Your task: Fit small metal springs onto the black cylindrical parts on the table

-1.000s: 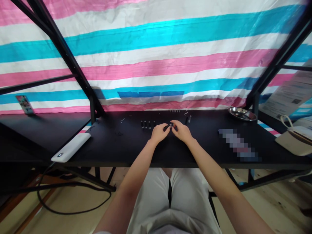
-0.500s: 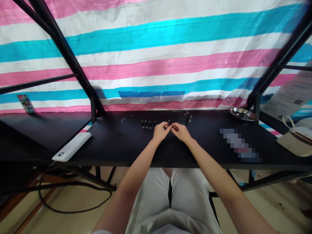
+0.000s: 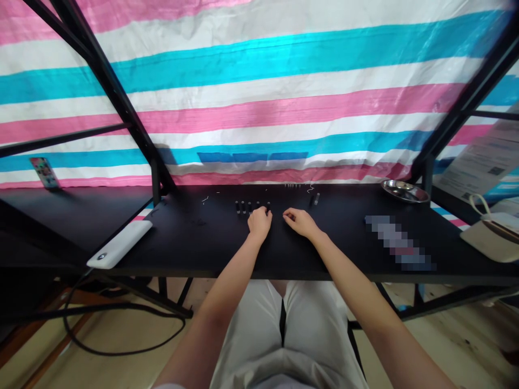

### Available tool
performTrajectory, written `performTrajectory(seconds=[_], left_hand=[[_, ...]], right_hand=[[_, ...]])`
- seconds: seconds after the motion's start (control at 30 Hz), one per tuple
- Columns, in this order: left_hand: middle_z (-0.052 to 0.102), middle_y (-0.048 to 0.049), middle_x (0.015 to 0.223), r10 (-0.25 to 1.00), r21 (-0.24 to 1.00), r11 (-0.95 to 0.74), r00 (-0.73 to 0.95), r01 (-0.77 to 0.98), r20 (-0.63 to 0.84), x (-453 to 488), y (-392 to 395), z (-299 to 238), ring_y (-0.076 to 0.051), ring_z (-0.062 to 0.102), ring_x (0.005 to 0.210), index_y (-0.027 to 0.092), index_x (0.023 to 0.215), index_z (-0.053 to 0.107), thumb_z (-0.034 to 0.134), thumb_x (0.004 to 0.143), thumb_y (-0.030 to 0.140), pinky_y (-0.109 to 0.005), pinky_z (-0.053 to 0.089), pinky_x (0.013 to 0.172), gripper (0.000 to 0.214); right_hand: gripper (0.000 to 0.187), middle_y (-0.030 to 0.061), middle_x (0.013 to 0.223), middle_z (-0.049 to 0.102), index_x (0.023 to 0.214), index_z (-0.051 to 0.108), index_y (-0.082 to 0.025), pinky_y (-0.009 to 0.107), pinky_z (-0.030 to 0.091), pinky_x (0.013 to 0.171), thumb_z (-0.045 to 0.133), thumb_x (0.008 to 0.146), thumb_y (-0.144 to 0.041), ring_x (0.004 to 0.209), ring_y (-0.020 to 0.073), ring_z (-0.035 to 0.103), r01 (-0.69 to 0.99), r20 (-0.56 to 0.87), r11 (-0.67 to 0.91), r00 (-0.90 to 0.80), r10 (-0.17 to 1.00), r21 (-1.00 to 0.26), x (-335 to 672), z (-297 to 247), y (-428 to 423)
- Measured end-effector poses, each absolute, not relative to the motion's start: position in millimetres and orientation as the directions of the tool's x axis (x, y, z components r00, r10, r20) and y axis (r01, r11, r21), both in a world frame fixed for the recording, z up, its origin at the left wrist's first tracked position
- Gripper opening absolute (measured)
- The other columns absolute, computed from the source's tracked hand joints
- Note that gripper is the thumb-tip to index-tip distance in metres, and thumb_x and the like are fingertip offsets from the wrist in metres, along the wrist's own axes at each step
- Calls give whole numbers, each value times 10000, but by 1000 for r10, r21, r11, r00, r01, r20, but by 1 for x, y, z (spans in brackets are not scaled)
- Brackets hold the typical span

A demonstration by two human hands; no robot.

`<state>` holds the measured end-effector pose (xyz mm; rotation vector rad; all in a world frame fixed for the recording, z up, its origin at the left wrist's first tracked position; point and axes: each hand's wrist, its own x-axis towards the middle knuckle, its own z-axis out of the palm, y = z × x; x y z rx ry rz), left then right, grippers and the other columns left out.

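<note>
My left hand is closed at the right end of a row of small dark cylinders with pale ends. Its fingertips pinch one such small black cylinder, which stands upright at the table surface. To the right, apart from it, my right hand rests low over the table with fingers curled together. Whatever its fingertips hold, if anything, is too small or hidden to make out. Beyond this hand are a clear little tube and a dark one beside it.
Tiny pale pieces line the back edge of the black table. Thin white scraps lie at left. A white power bank-like device with a cable, a round metal dish and a beige pouch flank the work area.
My hands were together at the middle; now they are apart. The left has moved left with the small black cylinder to the row's end. The right has shifted slightly down.
</note>
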<state>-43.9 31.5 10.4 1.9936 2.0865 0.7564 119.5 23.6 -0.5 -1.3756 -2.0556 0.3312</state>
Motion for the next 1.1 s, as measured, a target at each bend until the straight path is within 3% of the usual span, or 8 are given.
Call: performTrajectory(seconds=[0.2, 0.33, 0.47, 0.6, 0.7, 0.9, 1.1], left_hand=[[664, -110, 864, 971, 442, 24, -126, 897, 204, -46, 34, 10, -237, 626, 819, 187, 885, 651, 514, 793, 348, -301, 449, 695, 230], [662, -110, 863, 972, 432, 34, -131, 901, 196, -47, 35, 10, -231, 625, 819, 191, 890, 650, 511, 793, 343, -302, 450, 695, 228], [657, -107, 865, 973, 432, 41, -135, 901, 188, -48, 35, 11, -233, 625, 816, 189, 893, 646, 508, 793, 340, -301, 451, 693, 228], [655, -110, 873, 973, 438, 40, -135, 898, 187, -48, 35, 11, -242, 624, 817, 189, 890, 641, 498, 800, 338, -313, 453, 690, 225], [655, -111, 878, 973, 439, 33, -129, 898, 190, -49, 35, 11, -237, 624, 816, 188, 895, 639, 498, 802, 326, -312, 453, 696, 218], [655, -119, 879, 977, 439, 38, -126, 898, 173, -49, 35, 13, -250, 625, 826, 185, 907, 637, 490, 805, 323, -324, 458, 702, 226], [648, -136, 918, 980, 425, 51, -128, 904, 155, -48, 35, 15, -259, 623, 848, 176, 912, 623, 514, 786, 320, -335, 461, 713, 221]], right_hand=[[189, 2, 733, 643, 863, 637, -210, 226, 405, 610, 471, 808, -281, 648, 122, 566, 739, 352, 419, -259, 900, -528, 119, 4, 21], [197, 6, 761, 653, 869, 635, -229, 232, 402, 616, 453, 821, -287, 683, 135, 578, 813, 374, 365, -198, 906, -454, 123, 5, 21], [211, 44, 809, 664, 850, 628, -222, 254, 394, 613, 431, 830, -295, 744, 170, 597, 913, 397, 135, 32, 917, -386, 134, 9, 23], [223, 110, 789, 656, 856, 631, -176, 321, 406, 683, 446, 811, -293, 768, 219, 611, 908, 289, -177, 297, 910, -379, 153, 13, 25], [249, 135, 867, 652, 944, 614, -155, 393, 398, 769, 488, 784, -298, 867, 262, 600, 880, 249, -288, 396, 884, -376, 166, 12, 27], [341, 152, 1023, 614, 991, 609, -158, 425, 394, 807, 574, 724, -369, 996, 293, 542, 830, 168, -328, 441, 882, -451, 178, -1, 37], [428, 132, 1047, 603, 1028, 602, -169, 430, 375, 840, 593, 705, -450, 1021, 285, 527, 793, 148, -360, 483, 863, -492, 179, -7, 50]])
